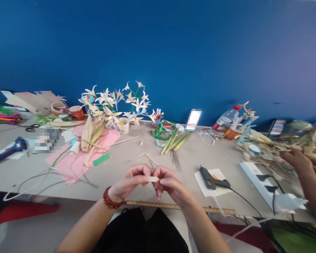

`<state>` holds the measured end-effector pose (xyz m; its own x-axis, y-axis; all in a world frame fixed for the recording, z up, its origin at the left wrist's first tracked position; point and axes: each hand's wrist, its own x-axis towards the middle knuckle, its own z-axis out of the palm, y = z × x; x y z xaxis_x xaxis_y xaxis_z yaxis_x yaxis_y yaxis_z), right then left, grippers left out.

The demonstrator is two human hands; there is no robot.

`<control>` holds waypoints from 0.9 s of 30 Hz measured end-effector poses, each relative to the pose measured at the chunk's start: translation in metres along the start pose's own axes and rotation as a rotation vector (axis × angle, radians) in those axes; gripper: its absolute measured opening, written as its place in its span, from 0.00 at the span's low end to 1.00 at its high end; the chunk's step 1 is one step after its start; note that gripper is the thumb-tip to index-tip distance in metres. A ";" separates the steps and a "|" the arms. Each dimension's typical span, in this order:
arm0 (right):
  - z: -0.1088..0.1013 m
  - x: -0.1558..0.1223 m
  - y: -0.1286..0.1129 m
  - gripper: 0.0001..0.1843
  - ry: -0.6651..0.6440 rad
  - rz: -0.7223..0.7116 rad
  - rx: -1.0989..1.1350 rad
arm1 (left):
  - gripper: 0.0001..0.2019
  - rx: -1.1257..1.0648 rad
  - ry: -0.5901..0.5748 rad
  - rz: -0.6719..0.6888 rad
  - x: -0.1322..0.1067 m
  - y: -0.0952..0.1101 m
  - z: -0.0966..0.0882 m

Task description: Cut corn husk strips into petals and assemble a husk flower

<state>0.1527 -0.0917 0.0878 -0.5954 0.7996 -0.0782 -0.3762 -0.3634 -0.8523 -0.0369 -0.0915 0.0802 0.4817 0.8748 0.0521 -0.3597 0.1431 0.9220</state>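
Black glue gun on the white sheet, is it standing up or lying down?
Lying on its side: the black glue gun is seen in profile from above, flat on the white sheet.

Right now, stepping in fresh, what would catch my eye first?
Probably the pale flowers at the back of the table, left of centre, before the big blue wall. Next, perhaps, the front middle: the left hand, with a red bead bracelet at its wrist, pinches a small whitish strip, and the right hand meets its other end.
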 end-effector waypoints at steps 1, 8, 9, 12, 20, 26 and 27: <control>0.002 0.000 -0.001 0.07 0.001 0.009 -0.075 | 0.12 0.021 -0.004 -0.011 0.000 0.002 0.000; 0.005 0.006 0.004 0.04 0.068 -0.010 -0.089 | 0.11 0.082 -0.019 0.005 -0.001 0.003 -0.001; 0.003 0.007 0.005 0.03 0.066 -0.010 -0.027 | 0.12 0.060 -0.019 0.019 -0.002 0.002 -0.001; -0.005 0.007 0.007 0.04 0.061 -0.027 0.137 | 0.13 0.000 -0.032 0.054 -0.003 -0.001 -0.002; 0.005 0.006 -0.005 0.07 0.068 0.012 -0.214 | 0.11 0.121 -0.081 -0.030 0.000 0.004 -0.007; 0.002 0.011 0.002 0.06 0.059 0.026 -0.134 | 0.10 0.075 -0.104 -0.059 0.000 0.001 -0.008; -0.001 0.011 0.005 0.06 0.044 0.042 -0.060 | 0.10 0.032 -0.103 -0.050 0.000 0.000 -0.008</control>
<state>0.1452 -0.0836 0.0822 -0.5773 0.8050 -0.1367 -0.3075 -0.3694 -0.8769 -0.0433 -0.0877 0.0765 0.5786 0.8145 0.0430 -0.3079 0.1693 0.9363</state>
